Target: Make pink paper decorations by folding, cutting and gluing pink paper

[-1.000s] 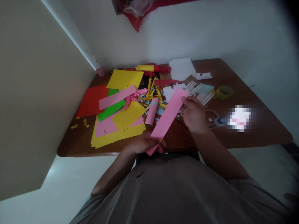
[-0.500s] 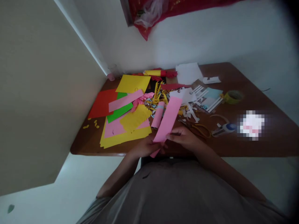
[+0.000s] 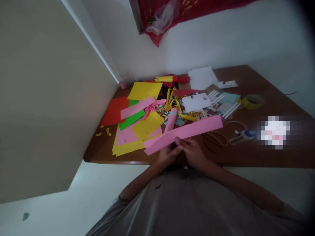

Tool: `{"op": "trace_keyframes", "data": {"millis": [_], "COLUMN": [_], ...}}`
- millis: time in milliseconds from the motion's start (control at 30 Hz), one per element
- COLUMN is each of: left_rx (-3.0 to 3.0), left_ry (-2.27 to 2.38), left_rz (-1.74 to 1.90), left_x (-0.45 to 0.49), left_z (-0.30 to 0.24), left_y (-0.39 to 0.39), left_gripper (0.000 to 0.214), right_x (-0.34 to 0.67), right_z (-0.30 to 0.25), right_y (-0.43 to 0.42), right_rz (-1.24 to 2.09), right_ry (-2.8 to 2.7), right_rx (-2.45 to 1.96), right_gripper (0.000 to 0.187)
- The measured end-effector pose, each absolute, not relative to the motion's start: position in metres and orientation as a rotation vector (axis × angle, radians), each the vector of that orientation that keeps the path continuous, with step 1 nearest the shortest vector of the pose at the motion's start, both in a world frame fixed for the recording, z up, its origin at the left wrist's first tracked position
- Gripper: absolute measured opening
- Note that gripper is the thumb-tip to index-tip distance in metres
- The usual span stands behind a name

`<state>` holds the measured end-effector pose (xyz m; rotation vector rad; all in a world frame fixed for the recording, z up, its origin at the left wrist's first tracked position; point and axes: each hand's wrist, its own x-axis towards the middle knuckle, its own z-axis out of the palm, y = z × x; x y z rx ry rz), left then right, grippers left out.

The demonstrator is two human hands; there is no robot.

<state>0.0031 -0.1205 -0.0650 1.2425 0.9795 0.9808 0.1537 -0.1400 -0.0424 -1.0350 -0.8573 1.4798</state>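
A long pink paper strip (image 3: 197,128), folded lengthwise, lies nearly level across my hands above the table's front edge. My left hand (image 3: 168,155) is closed on its lower edge, with some fingers hidden behind the paper. Close beside it, my right hand (image 3: 194,152) pinches the same edge with the thumb in front. Just behind the strip is a rolled pink paper tube (image 3: 171,118) with a pale blue band. Yellow-handled pliers (image 3: 218,139) lie to the right of my right hand, partly hidden by the strip.
Yellow sheets (image 3: 130,149), a green sheet (image 3: 131,120) and a red sheet (image 3: 114,111) cover the table's left side. Paper scraps (image 3: 172,98) heap in the middle. Clear tape (image 3: 252,101) and a utility knife (image 3: 237,139) lie right. White paper (image 3: 203,78) rests at the back.
The pink strip has turned from steeply slanted to nearly level, its far end swinging right. My hands have come together under it. The view has shifted slightly.
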Motion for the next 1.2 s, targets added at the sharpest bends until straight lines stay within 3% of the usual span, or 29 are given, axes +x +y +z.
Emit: {"op": "trace_keyframes", "data": {"millis": [267, 467, 700, 1200], "left_rx": [1.183, 1.148, 1.099, 0.892], "left_ry": [1.208, 1.257, 1.250, 1.252], "left_rz": [1.148, 1.143, 1.146, 1.467], "left_x": [0.016, 0.006, 0.005, -0.012], "left_z": [-0.069, -0.062, -0.067, -0.067], "left_y": [-0.131, -0.132, -0.131, -0.116], "left_gripper": [0.070, 0.073, 0.077, 0.056], "right_x": [0.153, 0.172, 0.196, 0.210], "right_z": [-0.053, -0.051, -0.050, -0.068], "right_y": [-0.142, -0.128, -0.118, -0.118], "right_rz": [1.498, 1.330, 1.262, 1.204], "right_ry": [-0.775, -0.558, -0.421, -0.307], "right_rx": [-0.991, -0.895, -0.839, -0.740], "right_gripper": [0.049, 0.032, 0.031, 0.021]}}
